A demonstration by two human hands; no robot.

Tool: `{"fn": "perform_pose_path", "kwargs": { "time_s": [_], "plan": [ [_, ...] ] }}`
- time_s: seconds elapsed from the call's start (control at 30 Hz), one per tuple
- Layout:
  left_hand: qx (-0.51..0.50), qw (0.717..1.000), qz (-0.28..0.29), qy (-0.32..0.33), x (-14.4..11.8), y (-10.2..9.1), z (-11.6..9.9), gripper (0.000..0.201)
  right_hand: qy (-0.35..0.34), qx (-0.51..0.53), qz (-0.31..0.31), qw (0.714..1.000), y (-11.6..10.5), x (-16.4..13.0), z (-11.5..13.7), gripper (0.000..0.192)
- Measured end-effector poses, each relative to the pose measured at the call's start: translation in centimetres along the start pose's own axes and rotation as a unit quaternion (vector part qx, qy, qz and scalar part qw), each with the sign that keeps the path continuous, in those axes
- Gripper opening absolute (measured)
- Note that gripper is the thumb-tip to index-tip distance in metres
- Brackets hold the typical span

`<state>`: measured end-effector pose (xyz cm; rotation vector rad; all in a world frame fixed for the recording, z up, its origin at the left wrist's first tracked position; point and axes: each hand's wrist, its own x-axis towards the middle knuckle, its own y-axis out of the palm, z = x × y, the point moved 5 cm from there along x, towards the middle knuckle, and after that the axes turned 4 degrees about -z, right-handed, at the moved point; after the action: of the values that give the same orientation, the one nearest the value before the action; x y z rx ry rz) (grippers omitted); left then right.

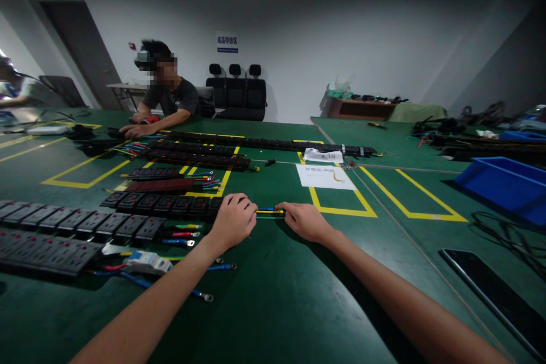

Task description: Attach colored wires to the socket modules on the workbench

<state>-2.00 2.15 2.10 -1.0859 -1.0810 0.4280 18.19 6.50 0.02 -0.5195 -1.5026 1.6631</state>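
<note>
Green counter [273, 296] was spread with socket strips [162, 203]; coloured wires [269, 212] were pinched by left hand [232, 220] and right hand [303, 220], grips clamped, bundling seemingly unfinished.

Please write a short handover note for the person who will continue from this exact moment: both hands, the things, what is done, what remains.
Left hand: closed on one end of the wire bundle.
Right hand: fingers on its other end.
Bundle: yellow, green and blue wires, stretched flat on the green table between the hands, beside the socket strip.
Done: wires lie straight together.
Left: the loose lugged wires by the lower strips are untouched.
</note>
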Motion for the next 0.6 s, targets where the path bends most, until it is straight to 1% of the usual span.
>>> {"fn": "perform_pose_path", "kwargs": {
  "time_s": [0.6],
  "plan": [
    [0.0,1.0,0.005,-0.005,-0.02,0.18,0.08,0.021,-0.007,-0.003,-0.012,1.0,0.33,-0.01,-0.25,0.039]
  ]
}}
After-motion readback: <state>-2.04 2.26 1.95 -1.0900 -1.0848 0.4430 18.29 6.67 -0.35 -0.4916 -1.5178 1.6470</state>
